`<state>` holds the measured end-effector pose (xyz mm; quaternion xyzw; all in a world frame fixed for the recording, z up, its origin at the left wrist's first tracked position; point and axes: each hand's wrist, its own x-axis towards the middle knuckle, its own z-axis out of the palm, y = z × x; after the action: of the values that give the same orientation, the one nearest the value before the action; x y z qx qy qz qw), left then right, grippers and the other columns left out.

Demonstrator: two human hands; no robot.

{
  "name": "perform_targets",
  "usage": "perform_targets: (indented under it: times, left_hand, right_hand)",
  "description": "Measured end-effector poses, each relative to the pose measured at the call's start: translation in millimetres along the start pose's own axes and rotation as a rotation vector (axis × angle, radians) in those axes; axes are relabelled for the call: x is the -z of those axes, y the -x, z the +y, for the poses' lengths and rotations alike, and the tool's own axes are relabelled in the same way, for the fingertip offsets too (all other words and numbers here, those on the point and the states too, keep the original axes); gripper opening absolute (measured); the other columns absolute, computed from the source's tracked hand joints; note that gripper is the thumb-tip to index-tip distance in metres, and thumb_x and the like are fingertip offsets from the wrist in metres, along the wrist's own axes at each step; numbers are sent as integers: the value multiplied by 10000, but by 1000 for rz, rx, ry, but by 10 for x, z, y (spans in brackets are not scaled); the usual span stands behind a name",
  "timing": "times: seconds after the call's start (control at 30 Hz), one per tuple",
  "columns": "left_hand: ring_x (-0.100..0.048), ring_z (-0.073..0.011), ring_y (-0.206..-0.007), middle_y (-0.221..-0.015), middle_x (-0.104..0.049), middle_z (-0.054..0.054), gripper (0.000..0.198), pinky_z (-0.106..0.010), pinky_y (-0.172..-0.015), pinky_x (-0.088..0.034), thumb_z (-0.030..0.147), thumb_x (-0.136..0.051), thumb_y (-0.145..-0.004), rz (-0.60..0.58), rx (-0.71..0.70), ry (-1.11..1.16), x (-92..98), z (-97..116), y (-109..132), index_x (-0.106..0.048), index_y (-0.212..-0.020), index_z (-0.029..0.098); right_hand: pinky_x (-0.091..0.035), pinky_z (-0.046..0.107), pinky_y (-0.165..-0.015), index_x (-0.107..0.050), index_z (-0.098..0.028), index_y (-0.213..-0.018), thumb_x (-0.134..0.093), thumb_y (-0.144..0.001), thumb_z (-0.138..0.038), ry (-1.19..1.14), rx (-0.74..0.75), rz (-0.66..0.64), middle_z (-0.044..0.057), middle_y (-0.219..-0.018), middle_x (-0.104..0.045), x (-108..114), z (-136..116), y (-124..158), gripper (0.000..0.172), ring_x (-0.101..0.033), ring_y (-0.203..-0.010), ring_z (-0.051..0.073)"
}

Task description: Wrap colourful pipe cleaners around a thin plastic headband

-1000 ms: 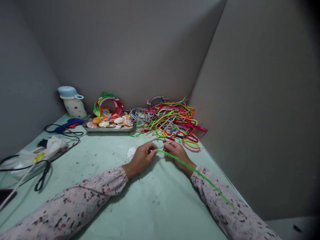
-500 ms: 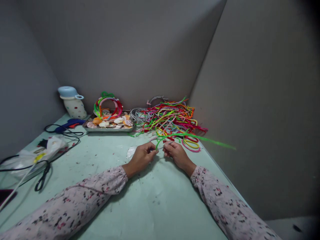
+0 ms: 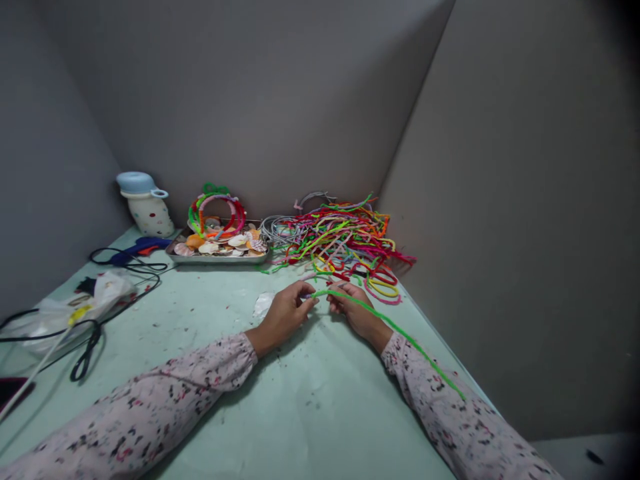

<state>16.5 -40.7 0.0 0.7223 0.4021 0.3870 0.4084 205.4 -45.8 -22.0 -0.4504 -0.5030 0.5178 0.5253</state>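
Observation:
My left hand and my right hand rest close together on the pale green table, both pinched on a thin grey wire between them. A bright green pipe cleaner starts at that pinch and trails back over my right wrist and flowered sleeve. Just beyond my hands lies a tangled heap of coloured pipe cleaners.
A metal tray holds shells and coloured hoops at the back. Left of it are a white jug with a blue lid, a blue glue gun, black cables and a plastic bag. Grey walls close in at the back and right.
The green pipe cleaner's free end swung out to the right half a second ago and now lies back over my right sleeve. Both hands stay in place.

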Motion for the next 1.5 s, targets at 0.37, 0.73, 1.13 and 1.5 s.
perform_targets:
  times: [0.37,0.73,1.13,1.5]
  left_hand:
    - [-506,-92,-515,-629,-556,37,150,-203,-510,-392,332,-559,-819,-13,2,15,8,-27,-7,-559,-823,182]
    - [-493,-73,-485,-630,-537,39,172,-185,-460,-393,326,-590,-793,-54,21,105,8,-79,-38,-582,-775,156]
    - [-487,-69,-474,-615,-512,45,185,-183,-454,-384,328,-602,-783,-79,53,130,8,-101,-61,-564,-762,149]
    - [-512,-80,-511,-706,-548,33,186,-191,-461,-426,295,-591,-778,-68,33,110,-43,-145,-51,-548,-911,171]
  right_hand:
    - [-394,208,-513,-615,-165,-753,-635,-803,-460,30,3,-42,-7,-639,-605,24,19,-5,301,-517,-530,87]
    - [-407,222,-521,-622,-168,-753,-610,-820,-460,86,10,-63,-4,-604,-601,35,31,-8,300,-522,-529,101]
    - [-409,225,-520,-624,-164,-746,-614,-816,-475,103,27,-75,0,-611,-603,32,27,0,319,-524,-528,99]
    - [-378,209,-497,-619,-161,-719,-667,-781,-445,-48,-23,-24,-1,-639,-612,34,27,-30,295,-510,-517,84]
